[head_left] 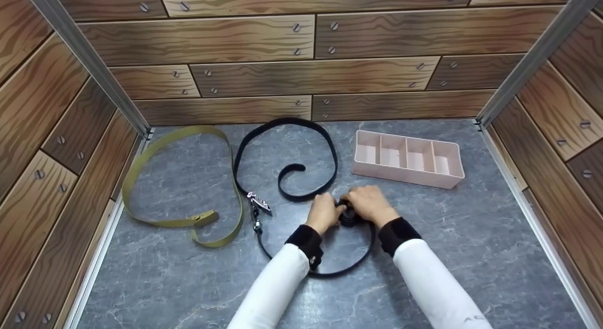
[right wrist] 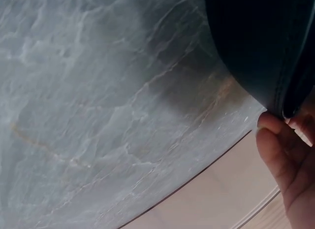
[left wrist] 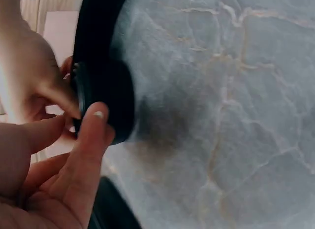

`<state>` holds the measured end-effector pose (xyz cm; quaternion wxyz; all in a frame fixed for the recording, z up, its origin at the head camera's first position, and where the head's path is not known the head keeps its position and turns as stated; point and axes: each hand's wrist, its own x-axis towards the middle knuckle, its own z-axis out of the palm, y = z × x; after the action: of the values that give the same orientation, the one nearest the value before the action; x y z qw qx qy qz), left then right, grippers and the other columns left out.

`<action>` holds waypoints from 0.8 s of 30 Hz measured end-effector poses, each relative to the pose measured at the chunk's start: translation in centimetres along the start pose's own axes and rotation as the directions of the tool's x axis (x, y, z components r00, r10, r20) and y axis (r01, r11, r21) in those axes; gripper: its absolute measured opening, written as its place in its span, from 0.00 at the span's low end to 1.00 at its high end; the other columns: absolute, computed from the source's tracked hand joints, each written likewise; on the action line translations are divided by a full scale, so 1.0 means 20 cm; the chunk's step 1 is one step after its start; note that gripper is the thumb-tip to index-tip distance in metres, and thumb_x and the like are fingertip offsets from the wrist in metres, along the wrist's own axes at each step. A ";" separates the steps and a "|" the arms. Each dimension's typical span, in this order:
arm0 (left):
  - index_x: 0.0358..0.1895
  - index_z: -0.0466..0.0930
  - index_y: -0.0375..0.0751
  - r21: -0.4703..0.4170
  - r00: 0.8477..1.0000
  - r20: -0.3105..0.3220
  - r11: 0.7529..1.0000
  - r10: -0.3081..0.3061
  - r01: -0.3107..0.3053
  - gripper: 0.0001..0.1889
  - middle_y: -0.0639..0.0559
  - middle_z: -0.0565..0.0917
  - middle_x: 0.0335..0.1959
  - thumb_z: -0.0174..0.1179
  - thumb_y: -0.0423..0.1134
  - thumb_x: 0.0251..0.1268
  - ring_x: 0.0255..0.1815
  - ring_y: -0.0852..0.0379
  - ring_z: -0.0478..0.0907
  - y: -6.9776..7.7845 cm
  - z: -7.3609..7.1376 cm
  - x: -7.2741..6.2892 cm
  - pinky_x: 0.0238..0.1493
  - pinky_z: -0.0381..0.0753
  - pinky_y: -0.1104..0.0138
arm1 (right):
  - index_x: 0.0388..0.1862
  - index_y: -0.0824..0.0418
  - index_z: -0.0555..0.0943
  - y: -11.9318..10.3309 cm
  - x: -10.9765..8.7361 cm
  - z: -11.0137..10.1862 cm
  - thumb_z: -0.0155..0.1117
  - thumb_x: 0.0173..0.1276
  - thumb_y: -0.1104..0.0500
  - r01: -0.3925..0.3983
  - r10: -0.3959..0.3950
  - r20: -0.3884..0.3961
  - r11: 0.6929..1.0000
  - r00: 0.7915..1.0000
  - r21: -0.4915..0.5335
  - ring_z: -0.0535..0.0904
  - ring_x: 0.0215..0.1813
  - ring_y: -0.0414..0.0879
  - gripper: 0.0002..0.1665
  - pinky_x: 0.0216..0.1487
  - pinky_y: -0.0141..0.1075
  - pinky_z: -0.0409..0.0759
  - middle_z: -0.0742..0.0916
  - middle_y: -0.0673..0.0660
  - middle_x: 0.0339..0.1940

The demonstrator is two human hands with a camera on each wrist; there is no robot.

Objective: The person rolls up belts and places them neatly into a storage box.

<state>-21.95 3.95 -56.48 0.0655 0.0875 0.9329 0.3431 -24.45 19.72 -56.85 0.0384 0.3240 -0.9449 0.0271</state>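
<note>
Both hands hold a black belt [head_left: 330, 275] whose one end is rolled into a small coil [head_left: 349, 217]; its unrolled length curves round below toward the left. My left hand [head_left: 324, 212] grips the coil's left side, and in the left wrist view its fingers [left wrist: 92, 133] lie against the rolled strap. My right hand [head_left: 370, 204] holds the coil from the upper right. In the right wrist view, its fingertips [right wrist: 270, 123] pinch the edge of the dark stitched strap [right wrist: 261, 47]. The fingers partly hide the coil.
A second black belt [head_left: 287, 120] lies looped behind the hands, its silver buckle [head_left: 259, 202] near another metal fitting [head_left: 257, 226]. An olive belt [head_left: 129, 178] lies at the left. Back right stands a pink divided box [head_left: 405, 176]. Wood-patterned walls [head_left: 311, 37] enclose the grey marbled surface.
</note>
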 end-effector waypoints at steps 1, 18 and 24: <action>0.23 0.86 0.39 -0.035 1.000 0.005 0.999 -0.014 0.014 0.13 0.56 0.78 0.09 0.66 0.42 0.64 0.15 0.61 0.80 -0.01 0.01 0.01 0.26 0.77 0.72 | 0.31 0.53 0.85 0.00 0.00 0.00 0.67 0.59 0.60 -0.002 0.002 0.002 1.000 1.000 0.009 0.77 0.23 0.57 0.02 0.24 0.50 0.74 0.83 0.54 0.23; 0.21 0.81 0.35 -0.191 0.986 0.018 0.967 -0.169 0.169 0.07 0.49 0.79 0.09 0.64 0.29 0.57 0.07 0.60 0.77 0.00 0.05 0.03 0.15 0.76 0.74 | 0.26 0.63 0.79 -0.03 -0.03 -0.05 0.69 0.65 0.53 -0.450 0.390 0.260 0.860 0.883 0.238 0.81 0.33 0.58 0.16 0.36 0.50 0.78 0.84 0.62 0.29; 0.24 0.81 0.32 -0.390 0.964 0.093 0.881 -0.249 0.266 0.07 0.46 0.79 0.08 0.62 0.28 0.59 0.11 0.54 0.81 -0.02 0.05 0.03 0.16 0.78 0.71 | 0.31 0.69 0.79 -0.06 -0.03 -0.04 0.65 0.66 0.55 -0.535 0.477 0.264 0.814 0.838 0.228 0.81 0.35 0.60 0.15 0.36 0.52 0.80 0.84 0.68 0.33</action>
<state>-22.38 4.41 -57.51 0.1458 -0.0455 0.8450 0.5126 -23.17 19.16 -55.98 -0.1112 0.0628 -0.9813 0.1441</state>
